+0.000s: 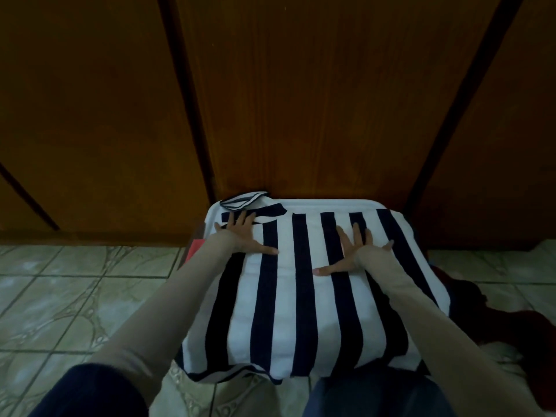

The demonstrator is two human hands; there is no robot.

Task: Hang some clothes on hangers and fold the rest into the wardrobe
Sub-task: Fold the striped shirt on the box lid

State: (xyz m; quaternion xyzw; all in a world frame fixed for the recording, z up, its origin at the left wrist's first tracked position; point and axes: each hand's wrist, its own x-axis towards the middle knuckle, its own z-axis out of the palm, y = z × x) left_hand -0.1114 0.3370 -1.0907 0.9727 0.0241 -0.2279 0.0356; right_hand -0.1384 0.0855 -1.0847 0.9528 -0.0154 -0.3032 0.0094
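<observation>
My left hand point(245, 234) lies flat with the fingers spread, pressing on the navy-and-white striped knit shirt point(301, 296) near its collar point(243, 200), which pokes out just beyond my fingertips. The shirt is spread under both palms over a white plastic tub point(331, 203), whose rim shows only past my fingers, against the brown wooden wardrobe doors point(301, 100). A bit of red cloth point(195, 246) peeks out just outside my left wrist, under the shirt's edge. My right hand point(355, 251) is flat too, fingers fanned and thumb stretched toward the middle stripes, holding nothing. Outside my right forearm a dark red garment point(487, 311) lies on the pale green floor tiles point(60, 296). I judge I am early on: this shirt is only smoothed and part-folded, the doors are closed, no hanger is in sight, and other clothes wait.
</observation>
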